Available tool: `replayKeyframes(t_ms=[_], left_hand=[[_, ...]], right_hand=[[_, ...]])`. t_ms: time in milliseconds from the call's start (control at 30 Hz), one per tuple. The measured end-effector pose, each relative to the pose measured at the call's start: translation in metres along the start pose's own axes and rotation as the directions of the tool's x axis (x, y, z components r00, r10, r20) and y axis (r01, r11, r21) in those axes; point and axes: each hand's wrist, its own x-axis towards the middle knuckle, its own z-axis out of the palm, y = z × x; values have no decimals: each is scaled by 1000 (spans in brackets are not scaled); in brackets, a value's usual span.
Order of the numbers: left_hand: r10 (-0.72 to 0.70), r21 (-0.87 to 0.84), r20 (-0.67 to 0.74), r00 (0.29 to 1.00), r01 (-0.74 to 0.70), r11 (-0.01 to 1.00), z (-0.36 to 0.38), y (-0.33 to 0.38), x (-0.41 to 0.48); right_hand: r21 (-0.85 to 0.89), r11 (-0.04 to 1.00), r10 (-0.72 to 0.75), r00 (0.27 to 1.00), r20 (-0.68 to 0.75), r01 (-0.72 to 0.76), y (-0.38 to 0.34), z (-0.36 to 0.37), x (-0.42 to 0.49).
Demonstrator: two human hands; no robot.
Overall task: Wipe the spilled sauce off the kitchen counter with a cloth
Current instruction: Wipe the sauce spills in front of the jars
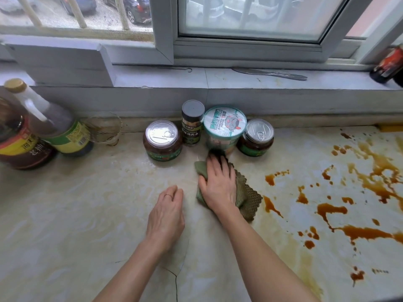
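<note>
Right hand [218, 185] presses cloth [248, 198] — long axis far-left to near-right.

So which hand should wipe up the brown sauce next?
The right hand: it presses on the green cloth, and the sauce lies just to its right. The left hand rests bare on the counter, farther away.

We see cloth [248, 198] olive green, waffle-checked. Sauce [366, 233] orange-brown, in blots and spatters. Counter [87, 214] cream, pale marbled veins, yellowish smears near sauce. We note cup [225, 123] mint and white; jar [162, 136] silver lid, green label; bottle [21, 149] red-yellow label.
</note>
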Motion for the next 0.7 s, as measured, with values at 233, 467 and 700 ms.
replayKeyframes(t_ms=[233,467,700], left_hand=[[-4,2,-3,1000,4,1000,2,1,-3],[-11,-17,-12,1000,11,1000,6,0,-2],[-16,-10,-25,1000,15,1000,9,1,-2]], right_hand=[[-37,975,216,976,-43,-217,23,-12,-32],[-26,995,-96,994,51,98,15,-13,-69],[27,987,159,987,0,-158,68,-27,-78]])
